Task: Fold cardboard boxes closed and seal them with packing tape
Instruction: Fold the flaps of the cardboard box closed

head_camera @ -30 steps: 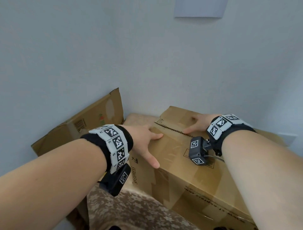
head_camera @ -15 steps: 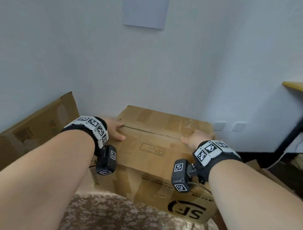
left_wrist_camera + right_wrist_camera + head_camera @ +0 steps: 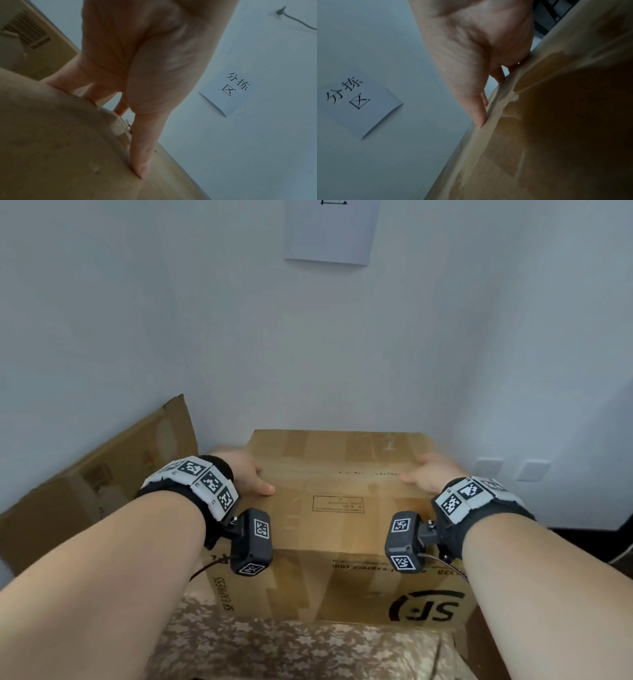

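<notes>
Turned square-on since a second ago, brown printed cardboard box (image 3: 337, 508) on the patterned cloth-covered surface (image 3: 294, 648), left hand (image 3: 247, 474) and right hand (image 3: 432, 474) gripping its top side edges, thumbs flat beside the closed flap seam; probably ready for taping.

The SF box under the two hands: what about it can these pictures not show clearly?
- Small print in the framed label on the cardboard box: head view, too small and blurred.
- Left hand fingers: head view, gone over the box's left edge.
- Right hand fingers: hidden likewise.
- Box contents: flaps closed.
</notes>
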